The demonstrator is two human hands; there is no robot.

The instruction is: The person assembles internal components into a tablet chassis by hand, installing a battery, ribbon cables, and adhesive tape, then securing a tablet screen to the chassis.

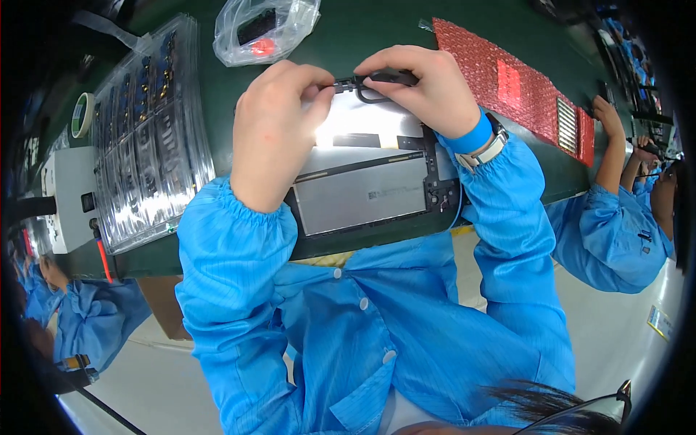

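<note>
Left grip (pixel 275 109) pinches one dark part (pixel 342 86), right grip (pixel 438 88) one black cable (pixel 397 77); one clear plastic tray (pixel 193 90) holds dark pieces (pixel 143 83).

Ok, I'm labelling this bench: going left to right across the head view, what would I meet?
White box, clear plastic trays, the person's left hand, right hand, red bubble-wrap sheet, co-worker's hand.

Flat device (pixel 362 199) partly hidden

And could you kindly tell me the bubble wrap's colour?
The bubble wrap is red, best in head view.
</note>
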